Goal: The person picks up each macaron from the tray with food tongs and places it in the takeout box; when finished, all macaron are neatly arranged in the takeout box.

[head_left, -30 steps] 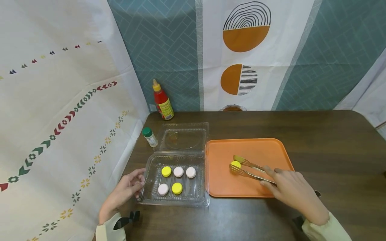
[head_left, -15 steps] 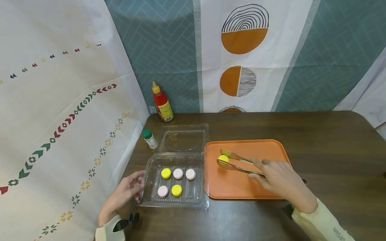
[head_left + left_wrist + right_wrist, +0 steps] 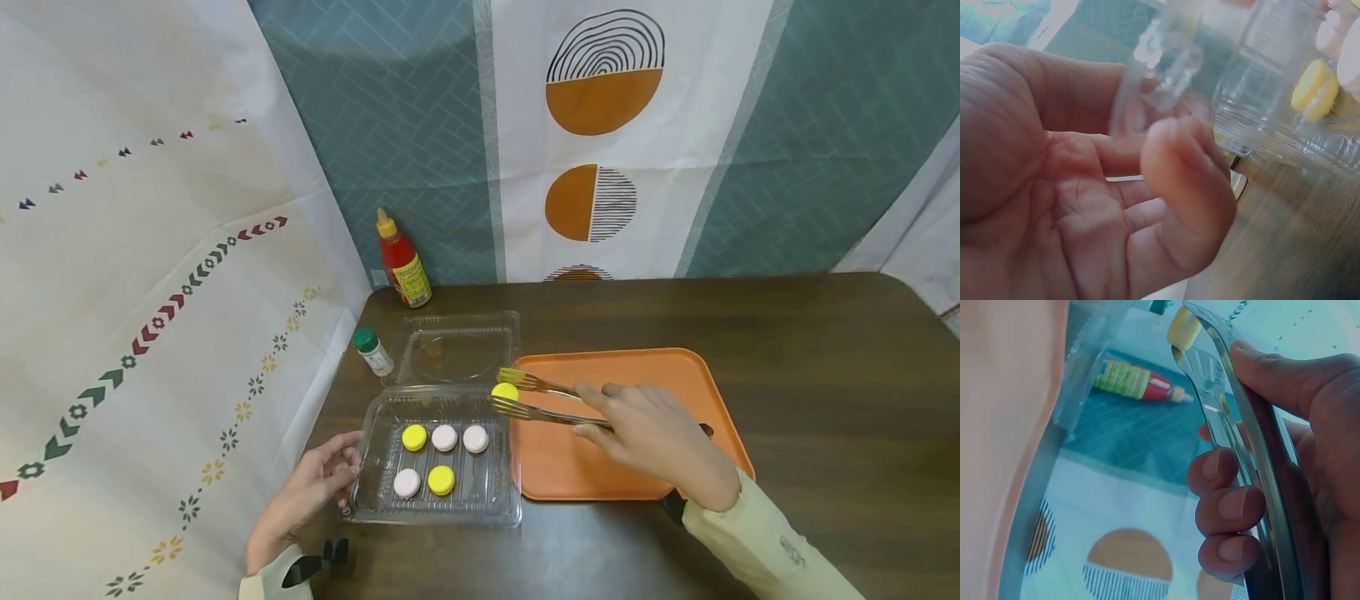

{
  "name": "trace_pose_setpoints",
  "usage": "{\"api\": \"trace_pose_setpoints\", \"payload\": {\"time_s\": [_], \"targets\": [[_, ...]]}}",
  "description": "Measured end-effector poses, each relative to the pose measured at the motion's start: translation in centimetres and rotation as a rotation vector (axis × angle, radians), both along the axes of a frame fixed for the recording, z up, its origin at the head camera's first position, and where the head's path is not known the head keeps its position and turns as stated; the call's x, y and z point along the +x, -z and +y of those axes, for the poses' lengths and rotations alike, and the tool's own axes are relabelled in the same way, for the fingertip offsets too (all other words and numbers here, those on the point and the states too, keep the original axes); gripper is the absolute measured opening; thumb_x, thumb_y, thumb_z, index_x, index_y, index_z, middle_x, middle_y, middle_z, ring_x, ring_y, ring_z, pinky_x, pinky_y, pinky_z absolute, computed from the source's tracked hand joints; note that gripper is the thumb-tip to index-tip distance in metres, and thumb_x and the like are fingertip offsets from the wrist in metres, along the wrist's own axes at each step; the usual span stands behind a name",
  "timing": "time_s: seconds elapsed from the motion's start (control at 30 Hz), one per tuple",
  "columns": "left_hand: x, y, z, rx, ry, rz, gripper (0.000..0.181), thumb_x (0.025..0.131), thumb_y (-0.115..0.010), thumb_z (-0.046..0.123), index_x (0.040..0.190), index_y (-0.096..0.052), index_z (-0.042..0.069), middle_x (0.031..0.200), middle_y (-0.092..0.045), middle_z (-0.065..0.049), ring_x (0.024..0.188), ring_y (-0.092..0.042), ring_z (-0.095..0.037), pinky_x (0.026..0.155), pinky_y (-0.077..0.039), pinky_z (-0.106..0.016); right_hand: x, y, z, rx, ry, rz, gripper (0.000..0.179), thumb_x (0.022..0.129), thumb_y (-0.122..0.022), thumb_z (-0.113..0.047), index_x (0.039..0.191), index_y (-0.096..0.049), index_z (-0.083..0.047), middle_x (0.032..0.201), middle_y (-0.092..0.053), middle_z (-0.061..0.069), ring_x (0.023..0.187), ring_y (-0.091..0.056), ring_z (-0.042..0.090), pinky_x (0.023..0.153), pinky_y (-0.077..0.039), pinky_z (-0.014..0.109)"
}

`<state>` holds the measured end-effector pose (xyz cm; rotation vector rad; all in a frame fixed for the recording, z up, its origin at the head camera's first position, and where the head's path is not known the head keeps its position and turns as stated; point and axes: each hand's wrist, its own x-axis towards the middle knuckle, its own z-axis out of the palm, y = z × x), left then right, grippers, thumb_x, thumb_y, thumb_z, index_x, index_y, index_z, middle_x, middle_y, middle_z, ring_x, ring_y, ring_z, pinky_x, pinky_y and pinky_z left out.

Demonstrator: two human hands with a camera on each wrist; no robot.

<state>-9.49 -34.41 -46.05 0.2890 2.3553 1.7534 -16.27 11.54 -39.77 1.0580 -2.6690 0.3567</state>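
Observation:
My right hand (image 3: pixel 648 437) grips metal tongs (image 3: pixel 528 381), thumb on one arm and fingers curled round the other. A yellow macaron (image 3: pixel 505 391) is pinched between the slotted tips, as the right wrist view also shows. The tips overlap the right edge of a clear plastic container (image 3: pixel 480 492), whose lid (image 3: pixel 465 354) lies folded back. Inside are two yellow macarons (image 3: pixel 441 480) and several pale pink ones (image 3: pixel 407 483), in two rows. My left hand (image 3: pixel 311 483) holds the container's left rim between thumb and curled fingers (image 3: pixel 1188 206).
An orange tray (image 3: pixel 600 479) lies right beside the container, under my right hand. Behind at the left stand a green-capped shaker (image 3: pixel 372 352) and a red squeeze bottle (image 3: pixel 403 260). Patterned cloths (image 3: pixel 420 167) hang behind and left of the dark wooden table (image 3: pixel 810 367).
My right hand has carried the tongs and yellow macaron leftward, from over the middle of the tray to the container's right edge. My left hand has stayed at the rim.

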Motion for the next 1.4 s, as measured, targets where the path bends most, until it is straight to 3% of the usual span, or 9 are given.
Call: {"api": "trace_pose_setpoints", "payload": {"time_s": [0.17, 0.3, 0.63, 0.9, 1.13, 1.4], "targets": [[0.5, 0.1, 0.1, 0.007, -0.009, -0.011, 0.053, 0.095, -0.051, -0.012, 0.14, -0.027, -0.028, 0.097, -0.05, -0.018, 0.064, -0.052, -0.011, 0.049, -0.051, -0.027, 0.1, -0.1, -1.5, 0.014, -0.071, 0.014, 0.04, 0.087, -0.079, -0.039, 0.114, -0.065, -0.012, 0.061, -0.034, -0.009, 0.041, -0.023, 0.006, 0.041, -0.017, 0.022], [0.6, 0.2, 0.2, 0.002, -0.017, -0.021, 0.052, 0.095, -0.051, -0.012, 0.139, -0.028, -0.028, 0.096, -0.05, -0.019, 0.063, -0.052, -0.01, 0.049, -0.051, -0.027, 0.2, -0.1, -2.5, 0.041, -0.136, -0.029, 0.036, 0.088, -0.078, -0.039, 0.108, -0.064, -0.012, 0.06, -0.033, -0.009, 0.043, -0.025, 0.005, 0.042, -0.018, 0.021], [0.2, -0.1, 0.4, -0.036, -0.041, 0.041, 0.049, 0.095, -0.053, -0.012, 0.137, -0.034, -0.027, 0.095, -0.052, -0.018, 0.061, -0.052, -0.01, 0.047, -0.051, -0.028, -0.3, -1.2, -4.5, 0.142, -0.243, -0.109, 0.023, 0.09, -0.077, -0.03, 0.098, -0.066, -0.011, 0.056, -0.029, -0.008, 0.048, -0.024, 0.006, 0.046, -0.017, 0.022], [0.2, -0.8, 0.1, -0.044, -0.045, 0.014, 0.05, 0.094, -0.051, -0.013, 0.139, -0.032, -0.027, 0.095, -0.051, -0.019, 0.061, -0.052, -0.013, 0.048, -0.05, -0.029, -0.5, -1.5, -6.1, 0.209, -0.315, -0.162, 0.022, 0.089, -0.078, -0.031, 0.081, -0.064, -0.016, 0.056, -0.032, -0.009, 0.049, -0.028, 0.006, 0.045, -0.021, 0.022], [0.0, -0.8, 0.3, -0.076, -0.04, 0.0, 0.05, 0.095, -0.051, -0.013, 0.14, -0.033, -0.025, 0.094, -0.051, -0.02, 0.061, -0.052, -0.012, 0.049, -0.051, -0.029, -0.3, -1.7, -7.2, 0.208, -0.323, -0.22, 0.035, 0.083, -0.08, -0.02, 0.067, -0.049, -0.019, 0.058, -0.033, -0.009, 0.052, -0.029, 0.007, 0.049, -0.023, 0.022], [-0.1, -0.6, 0.3, -0.067, -0.058, -0.032, 0.052, 0.095, -0.053, -0.011, 0.141, -0.032, -0.024, 0.094, -0.051, -0.018, 0.062, -0.052, -0.012, 0.049, -0.051, -0.029, -0.1, -1.6, -8.5, 0.258, -0.289, -0.281, 0.038, 0.082, -0.082, -0.022, 0.064, -0.049, -0.019, 0.059, -0.033, -0.009, 0.053, -0.03, 0.008, 0.049, -0.025, 0.023]]}}
